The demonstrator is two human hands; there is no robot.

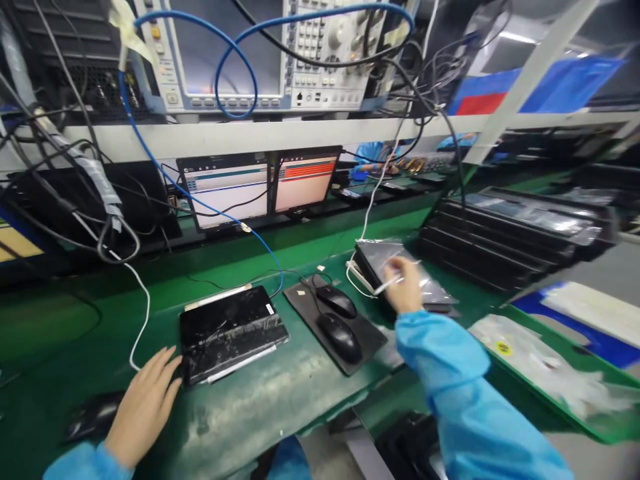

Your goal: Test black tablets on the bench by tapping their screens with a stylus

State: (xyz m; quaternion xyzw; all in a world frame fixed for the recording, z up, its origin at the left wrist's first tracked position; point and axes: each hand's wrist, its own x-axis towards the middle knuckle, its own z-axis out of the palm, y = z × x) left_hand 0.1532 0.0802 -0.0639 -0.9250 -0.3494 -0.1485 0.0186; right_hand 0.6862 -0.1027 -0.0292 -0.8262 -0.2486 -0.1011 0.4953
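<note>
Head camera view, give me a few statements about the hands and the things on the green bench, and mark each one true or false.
1. The left hand rests by the near corner of the black tablet. True.
2. The right hand holds a computer mouse. False: it holds a thin white cable over a bagged tablet.
3. Two mice lie on a dark mouse pad. True.
4. Both small screens at the back are dark. False: both are lit.
5. A blue cable runs down from the shelf toward the bench. True.
</note>
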